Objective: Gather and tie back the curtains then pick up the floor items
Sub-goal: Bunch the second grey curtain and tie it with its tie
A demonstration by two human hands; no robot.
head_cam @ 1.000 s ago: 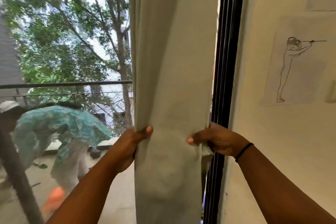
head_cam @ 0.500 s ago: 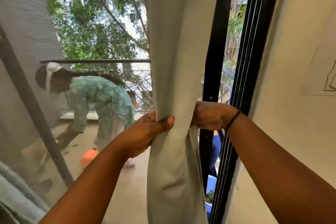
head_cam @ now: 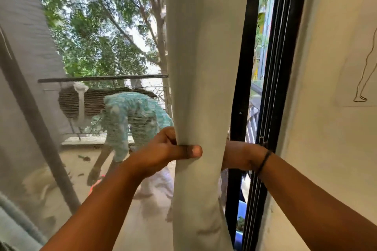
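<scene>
A pale cream curtain [head_cam: 204, 67] hangs in a bunched column in front of me, beside the black window frame [head_cam: 242, 87]. My left hand [head_cam: 163, 153] grips its left side, thumb pressed across the front of the cloth and fingers wrapped behind. My right hand [head_cam: 238, 155] reaches round the curtain's right edge; its fingers are hidden behind the fabric. A black band sits on my right wrist. No tie-back or floor items are visible in this view.
A grey sheer curtain [head_cam: 22, 67] hangs at the left. Outside on the balcony a person in a teal patterned top [head_cam: 130, 122] bends toward the floor near the railing [head_cam: 102, 78]. A cream wall with a line drawing [head_cam: 365, 79] stands at the right.
The curtain has been squeezed from a wide panel into a narrow bunch between my hands. My hands came closer together and my view turned left, away from the wall drawing.
</scene>
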